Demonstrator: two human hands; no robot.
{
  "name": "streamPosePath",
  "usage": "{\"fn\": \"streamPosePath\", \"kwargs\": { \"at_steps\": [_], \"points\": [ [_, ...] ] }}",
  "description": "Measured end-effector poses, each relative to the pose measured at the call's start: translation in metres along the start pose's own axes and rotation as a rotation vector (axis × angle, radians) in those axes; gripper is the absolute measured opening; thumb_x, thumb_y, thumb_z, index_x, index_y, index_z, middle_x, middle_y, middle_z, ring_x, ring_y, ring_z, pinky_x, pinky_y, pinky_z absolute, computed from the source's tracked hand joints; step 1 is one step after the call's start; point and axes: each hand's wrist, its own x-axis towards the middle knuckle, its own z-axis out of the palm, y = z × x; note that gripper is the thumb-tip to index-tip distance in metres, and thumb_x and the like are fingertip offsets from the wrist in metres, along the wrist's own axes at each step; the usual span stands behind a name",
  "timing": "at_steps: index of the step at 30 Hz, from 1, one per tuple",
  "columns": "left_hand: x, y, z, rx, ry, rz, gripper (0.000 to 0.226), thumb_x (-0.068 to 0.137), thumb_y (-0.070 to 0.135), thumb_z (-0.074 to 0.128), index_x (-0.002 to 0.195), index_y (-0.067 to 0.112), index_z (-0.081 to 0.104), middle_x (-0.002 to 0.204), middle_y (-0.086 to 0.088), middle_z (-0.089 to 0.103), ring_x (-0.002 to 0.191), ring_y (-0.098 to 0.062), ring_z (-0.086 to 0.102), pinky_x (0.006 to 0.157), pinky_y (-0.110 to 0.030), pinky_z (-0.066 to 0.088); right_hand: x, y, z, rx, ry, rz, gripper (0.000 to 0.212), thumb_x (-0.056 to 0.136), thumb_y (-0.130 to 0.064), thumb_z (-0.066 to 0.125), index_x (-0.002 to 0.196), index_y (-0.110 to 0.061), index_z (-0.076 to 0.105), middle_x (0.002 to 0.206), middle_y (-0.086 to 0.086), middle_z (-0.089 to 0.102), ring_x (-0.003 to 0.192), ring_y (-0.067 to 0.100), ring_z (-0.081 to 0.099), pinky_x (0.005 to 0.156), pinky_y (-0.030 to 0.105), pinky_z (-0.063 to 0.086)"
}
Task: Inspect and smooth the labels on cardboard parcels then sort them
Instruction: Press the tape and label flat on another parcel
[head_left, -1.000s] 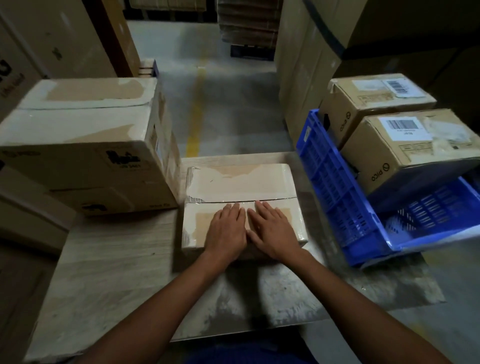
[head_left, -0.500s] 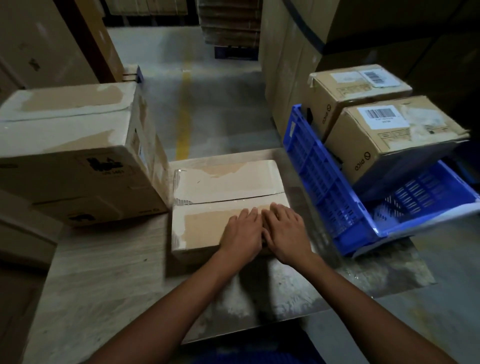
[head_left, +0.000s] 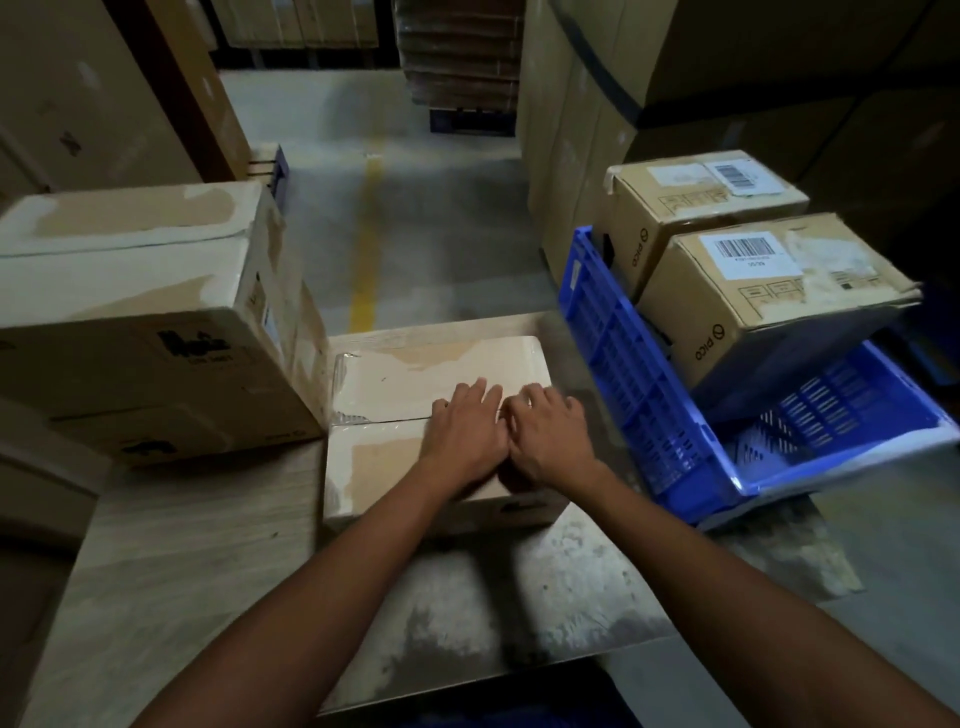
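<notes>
A small taped cardboard parcel (head_left: 395, 384) lies on the wooden table (head_left: 171, 561) in front of me. My left hand (head_left: 465, 434) and my right hand (head_left: 548, 436) lie flat side by side on its top, toward the right half, fingers straight and pointing away across the centre seam. No label shows under or around the hands. Two parcels with barcode labels, the nearer one (head_left: 769, 296) and the farther one (head_left: 691, 202), sit tilted in a blue plastic crate (head_left: 639, 395) to the right.
A large cardboard box (head_left: 145, 322) stands on the table at the left, touching the small parcel's left side. Tall stacked cartons (head_left: 582, 119) rise behind the crate. A concrete aisle with a yellow line (head_left: 366, 244) runs ahead.
Both hands have slid along the parcel's top, first toward its right side and then forward over the seam. The camera view shifted slightly.
</notes>
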Motion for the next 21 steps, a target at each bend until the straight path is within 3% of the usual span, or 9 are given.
{"fn": "streamPosePath", "kwargs": {
  "at_steps": [1,3,6,8,11,13,16,18,21],
  "points": [
    [0.002,-0.005,-0.001,-0.010,0.013,-0.023,0.057,0.102,0.041,0.036,0.154,0.021,0.029,0.166,-0.008,0.018,0.146,-0.028,0.024,0.115,-0.050,0.026,0.007,-0.001,-0.006,-0.020,-0.003,0.014,0.039,0.099,-0.047,0.037,0.123,-0.023,0.055,0.129,0.007,0.052,0.122,0.027,0.049,0.099,0.052,0.042],
    [0.005,-0.019,-0.001,-0.022,0.045,-0.090,0.064,0.103,0.048,0.031,0.159,0.025,0.012,0.168,-0.009,-0.003,0.154,-0.027,0.004,0.121,-0.053,0.010,0.019,-0.002,-0.012,-0.021,-0.031,0.023,0.051,0.098,-0.054,0.040,0.135,-0.021,0.050,0.141,0.012,0.046,0.132,0.031,0.043,0.104,0.056,0.038],
    [0.012,-0.043,-0.002,0.032,0.128,-0.123,0.069,0.103,0.055,0.023,0.157,0.030,-0.010,0.165,-0.005,-0.024,0.151,-0.024,-0.023,0.120,-0.053,-0.006,0.036,-0.005,-0.011,-0.030,-0.084,-0.074,0.081,0.098,-0.069,0.029,0.160,-0.019,0.016,0.169,0.012,0.006,0.155,0.033,0.003,0.122,0.058,0.009],
    [0.015,-0.056,0.000,0.043,0.106,-0.126,0.065,0.104,0.054,0.019,0.157,0.031,-0.012,0.165,-0.002,-0.024,0.151,-0.022,-0.025,0.121,-0.053,-0.007,0.043,-0.013,-0.008,-0.017,-0.108,-0.134,0.084,0.097,-0.072,0.022,0.162,-0.021,0.003,0.169,0.010,-0.006,0.155,0.030,-0.009,0.123,0.055,0.000],
    [0.014,-0.066,0.009,0.041,-0.016,-0.114,0.061,0.105,0.051,0.016,0.159,0.030,-0.005,0.166,0.002,-0.017,0.152,-0.019,-0.018,0.123,-0.052,-0.004,0.044,-0.019,0.008,-0.025,-0.186,-0.121,0.087,0.094,-0.077,0.011,0.161,-0.023,-0.006,0.167,0.009,-0.015,0.154,0.030,-0.015,0.123,0.058,-0.002],
    [0.015,-0.070,0.008,0.050,-0.031,-0.093,0.061,0.106,0.050,0.017,0.160,0.030,-0.003,0.166,0.003,-0.016,0.153,-0.018,-0.016,0.123,-0.051,-0.004,0.045,-0.016,0.014,-0.029,-0.183,-0.109,0.089,0.093,-0.079,0.010,0.161,-0.024,-0.007,0.167,0.008,-0.016,0.154,0.030,-0.015,0.123,0.058,-0.001],
    [0.015,-0.078,0.002,0.067,-0.023,-0.070,0.060,0.106,0.050,0.019,0.160,0.029,0.002,0.168,0.002,-0.010,0.154,-0.019,-0.011,0.123,-0.053,-0.003,0.050,-0.012,0.008,0.010,-0.182,-0.131,0.088,0.094,-0.078,0.023,0.162,-0.025,0.001,0.169,0.008,-0.010,0.155,0.029,-0.009,0.123,0.059,0.001],
    [0.011,-0.087,0.002,0.063,0.061,-0.190,0.060,0.105,0.051,0.021,0.160,0.028,0.010,0.168,-0.002,-0.004,0.154,-0.023,-0.008,0.122,-0.056,-0.002,0.048,-0.010,0.007,0.071,-0.117,-0.062,0.087,0.092,-0.076,0.035,0.160,-0.028,0.013,0.169,0.010,-0.003,0.156,0.029,-0.004,0.121,0.063,0.000],
    [0.003,-0.101,-0.004,-0.074,0.194,-0.503,0.061,0.103,0.048,0.036,0.156,0.021,0.026,0.167,-0.015,0.004,0.153,-0.037,-0.001,0.118,-0.063,0.006,0.045,-0.010,0.007,0.269,-0.044,0.187,0.091,0.086,-0.072,0.055,0.156,-0.024,0.023,0.168,0.015,-0.001,0.155,0.033,-0.003,0.119,0.063,0.004]
  ]
}}
